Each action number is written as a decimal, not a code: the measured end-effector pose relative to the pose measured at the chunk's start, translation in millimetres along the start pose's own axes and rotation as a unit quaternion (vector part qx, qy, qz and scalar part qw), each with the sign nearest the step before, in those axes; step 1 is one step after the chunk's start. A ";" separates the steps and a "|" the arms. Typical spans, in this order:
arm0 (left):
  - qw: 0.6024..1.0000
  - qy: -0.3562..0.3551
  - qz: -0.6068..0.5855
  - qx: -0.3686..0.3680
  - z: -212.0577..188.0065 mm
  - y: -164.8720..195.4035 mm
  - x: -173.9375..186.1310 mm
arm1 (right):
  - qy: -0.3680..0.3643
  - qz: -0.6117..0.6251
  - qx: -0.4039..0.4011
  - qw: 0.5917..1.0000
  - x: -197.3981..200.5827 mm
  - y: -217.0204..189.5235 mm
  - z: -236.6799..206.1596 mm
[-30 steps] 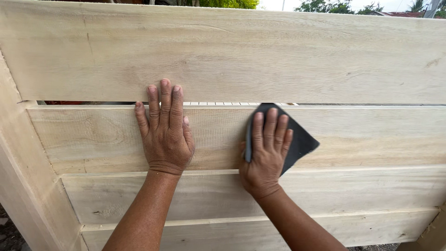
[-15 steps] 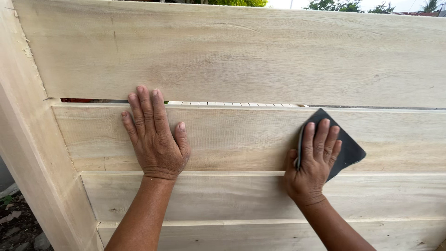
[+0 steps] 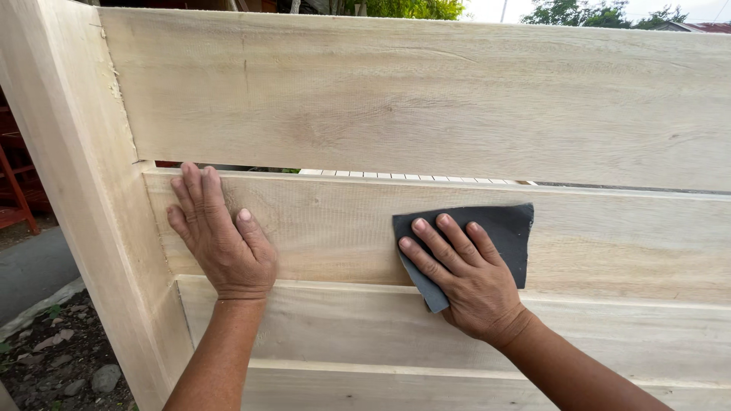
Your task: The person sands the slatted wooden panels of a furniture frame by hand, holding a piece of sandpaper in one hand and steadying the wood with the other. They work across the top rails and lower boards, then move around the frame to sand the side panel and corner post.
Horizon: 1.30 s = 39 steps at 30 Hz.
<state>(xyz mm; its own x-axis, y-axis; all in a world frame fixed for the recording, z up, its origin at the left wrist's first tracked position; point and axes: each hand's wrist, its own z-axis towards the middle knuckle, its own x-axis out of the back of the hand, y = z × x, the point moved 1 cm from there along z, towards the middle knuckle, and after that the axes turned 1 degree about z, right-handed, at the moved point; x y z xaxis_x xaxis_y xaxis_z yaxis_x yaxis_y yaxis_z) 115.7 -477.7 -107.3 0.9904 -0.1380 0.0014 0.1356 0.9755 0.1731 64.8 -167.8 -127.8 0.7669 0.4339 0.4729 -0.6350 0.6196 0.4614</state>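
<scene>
sandpaper (image 3: 499, 232) under right hand (image 3: 464, 278) | left hand (image 3: 221, 240) near post (image 3: 84, 198)

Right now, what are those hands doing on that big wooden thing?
A person is sanding a pale wooden panel made of wide boards. The right hand presses a dark grey sheet of sandpaper flat against the middle board. The left hand lies flat and open on that same board, near the upright post.
</scene>
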 end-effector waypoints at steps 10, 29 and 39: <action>0.999 0.016 0.000 0.051 -10.0 -17.2 -8.6 | -0.013 0.005 0.052 0.999 -12.3 -86.6 134.8; 0.995 -0.063 0.028 -0.075 -22.1 -77.5 14.8 | -0.074 0.081 0.115 0.987 -30.7 -105.9 115.9; 0.994 -0.060 0.037 -0.078 -28.0 -84.9 10.4 | -0.110 0.063 0.161 0.979 -41.5 -85.8 56.5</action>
<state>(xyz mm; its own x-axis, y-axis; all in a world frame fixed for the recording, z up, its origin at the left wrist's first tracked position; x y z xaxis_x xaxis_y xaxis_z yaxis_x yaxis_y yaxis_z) 115.2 -557.1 -149.6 0.9890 -0.0753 0.1273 0.0743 0.9972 0.0129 82.2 -275.9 -144.6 0.6648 0.3196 0.6752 -0.7465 0.3174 0.5847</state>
